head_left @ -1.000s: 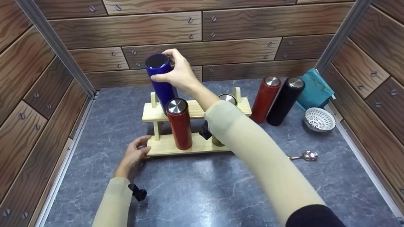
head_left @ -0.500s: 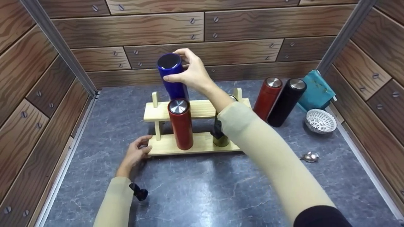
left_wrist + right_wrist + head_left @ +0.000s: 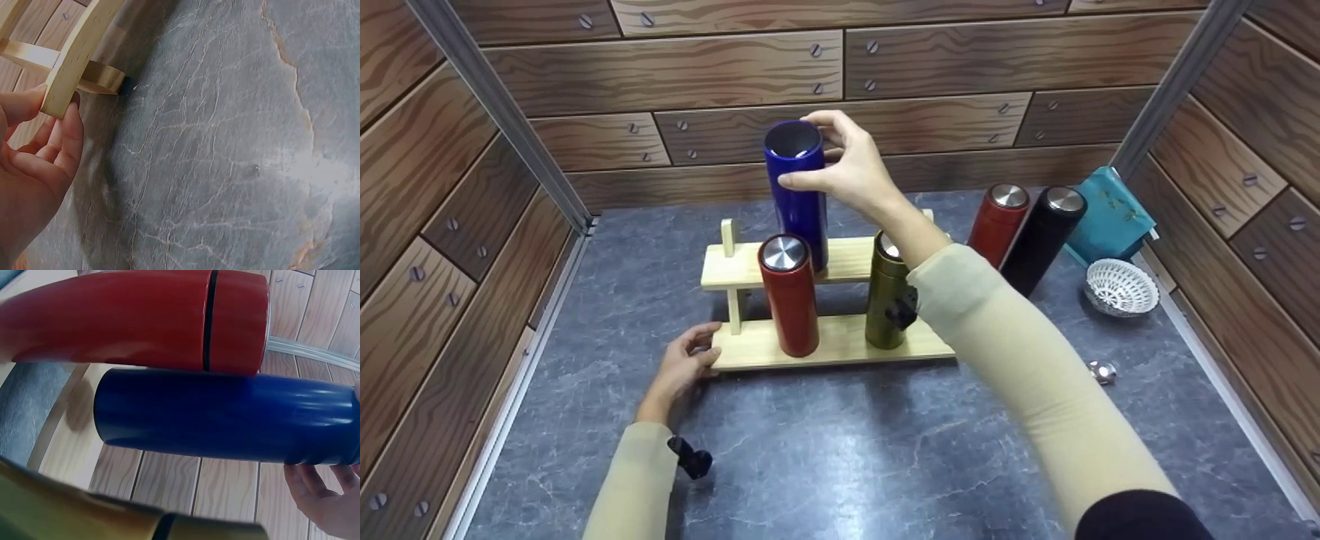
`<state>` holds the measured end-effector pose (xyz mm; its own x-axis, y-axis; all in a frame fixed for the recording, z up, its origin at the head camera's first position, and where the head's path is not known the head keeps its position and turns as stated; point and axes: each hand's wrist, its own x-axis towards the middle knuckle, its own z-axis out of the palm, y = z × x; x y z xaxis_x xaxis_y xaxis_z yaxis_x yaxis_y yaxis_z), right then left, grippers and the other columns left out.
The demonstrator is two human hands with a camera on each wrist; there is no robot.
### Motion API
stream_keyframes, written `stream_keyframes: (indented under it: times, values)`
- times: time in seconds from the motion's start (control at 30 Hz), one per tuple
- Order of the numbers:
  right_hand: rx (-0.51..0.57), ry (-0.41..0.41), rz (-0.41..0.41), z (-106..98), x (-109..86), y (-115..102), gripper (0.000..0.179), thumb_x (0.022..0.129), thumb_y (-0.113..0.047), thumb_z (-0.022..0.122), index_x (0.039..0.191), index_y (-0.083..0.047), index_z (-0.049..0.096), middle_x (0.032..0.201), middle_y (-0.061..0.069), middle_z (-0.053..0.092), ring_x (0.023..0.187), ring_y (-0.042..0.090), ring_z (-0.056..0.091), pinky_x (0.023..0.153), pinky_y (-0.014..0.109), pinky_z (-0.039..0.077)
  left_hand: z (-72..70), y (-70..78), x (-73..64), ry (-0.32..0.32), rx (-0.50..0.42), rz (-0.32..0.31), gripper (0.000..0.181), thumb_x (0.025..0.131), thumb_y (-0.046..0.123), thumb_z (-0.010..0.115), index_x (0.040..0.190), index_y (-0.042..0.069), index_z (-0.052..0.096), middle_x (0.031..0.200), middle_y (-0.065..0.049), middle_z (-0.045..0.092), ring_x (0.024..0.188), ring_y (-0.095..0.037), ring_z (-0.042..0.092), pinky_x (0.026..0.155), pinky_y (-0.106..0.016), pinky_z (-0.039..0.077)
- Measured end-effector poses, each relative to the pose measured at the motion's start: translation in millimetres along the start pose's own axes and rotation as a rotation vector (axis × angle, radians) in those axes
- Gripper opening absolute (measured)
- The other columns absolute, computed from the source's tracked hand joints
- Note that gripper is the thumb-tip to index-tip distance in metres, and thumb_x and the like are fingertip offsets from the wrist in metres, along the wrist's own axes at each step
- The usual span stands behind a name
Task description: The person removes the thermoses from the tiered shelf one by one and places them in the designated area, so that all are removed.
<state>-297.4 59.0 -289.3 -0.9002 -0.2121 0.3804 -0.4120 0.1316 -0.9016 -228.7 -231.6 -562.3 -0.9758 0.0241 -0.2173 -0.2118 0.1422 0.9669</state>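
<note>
My right hand (image 3: 851,165) grips a blue vacuum flask (image 3: 801,202) near its dark top, thumb on one side and fingers on the other. The flask is upright at the upper shelf of a two-tier wooden rack (image 3: 851,259); I cannot tell whether its base touches. On the lower shelf stand a red flask (image 3: 790,307), which partly covers the blue one, and an olive-gold flask (image 3: 886,300) partly behind my right forearm. At the rack's left end my left hand (image 3: 684,364) pinches the lower board (image 3: 70,73) between thumb and fingers.
To the right stand another red flask (image 3: 997,225) and a black flask (image 3: 1042,240). Beyond them are a teal pouch (image 3: 1112,214) and a white woven bowl (image 3: 1121,287). A spoon (image 3: 1102,372) is partly hidden by my right sleeve. Wood-patterned walls (image 3: 750,67) enclose the table.
My right hand has carried the blue flask rightward along the upper shelf, and the flask now stands straighter. The olive-gold flask shows more from behind the arm. My left hand stays on the rack.
</note>
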Motion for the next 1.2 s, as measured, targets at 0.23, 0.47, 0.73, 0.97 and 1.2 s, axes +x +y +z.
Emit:
stream_keyframes:
  times: [0.23, 0.47, 0.73, 0.97, 1.2]
  values:
    - [0.015, 0.009, 0.026, -15, -5.8, 0, 0.069, 0.058, -0.012, 0.089, 0.118, -0.013, 0.055, 0.110, 0.000, 0.063, 0.094, 0.024, 0.060, 0.080, 0.036, 0.050, -0.6, 0.3, -0.8, 0.001, -0.012, 0.006, 0.045, 0.088, -0.003, 0.057, 0.131, 0.004, 0.049, 0.121, -0.022, 0.049, 0.081, -0.021, 0.057, 0.067, -0.036, 0.054]
    - [0.059, 0.049, 0.039, -30, -14.3, -1, 0.068, 0.058, -0.007, 0.088, 0.118, -0.011, 0.056, 0.113, 0.003, 0.062, 0.094, 0.028, 0.059, 0.076, 0.039, 0.051, -0.7, 5.6, -3.4, -0.012, -0.032, 0.012, 0.044, 0.088, -0.003, 0.057, 0.131, 0.002, 0.049, 0.121, -0.023, 0.048, 0.081, -0.020, 0.057, 0.067, -0.036, 0.054]
    - [0.039, 0.060, 0.047, -46, -20.5, 7, 0.067, 0.060, -0.005, 0.086, 0.119, -0.009, 0.055, 0.114, 0.004, 0.062, 0.096, 0.028, 0.058, 0.083, 0.039, 0.048, 1.6, 0.7, -1.5, 0.010, -0.020, -0.003, 0.045, 0.087, -0.003, 0.057, 0.131, 0.004, 0.049, 0.122, -0.022, 0.048, 0.083, -0.021, 0.057, 0.067, -0.036, 0.054]
    - [0.068, 0.100, 0.064, -59, -26.5, 15, 0.071, 0.058, -0.005, 0.088, 0.121, -0.013, 0.055, 0.114, 0.005, 0.062, 0.097, 0.028, 0.057, 0.082, 0.040, 0.049, 0.8, -0.5, -0.7, 0.023, -0.023, -0.014, 0.044, 0.088, -0.002, 0.057, 0.130, 0.006, 0.050, 0.123, -0.020, 0.049, 0.084, -0.021, 0.058, 0.066, -0.037, 0.054]
    - [0.016, 0.139, 0.019, -71, -38.0, 0, 0.064, 0.061, -0.003, 0.085, 0.118, -0.007, 0.055, 0.111, 0.009, 0.063, 0.094, 0.027, 0.057, 0.084, 0.038, 0.046, 0.4, -1.6, -0.7, 0.013, -0.046, -0.021, 0.044, 0.088, -0.001, 0.058, 0.131, 0.006, 0.050, 0.123, -0.021, 0.049, 0.082, -0.021, 0.059, 0.067, -0.037, 0.054]
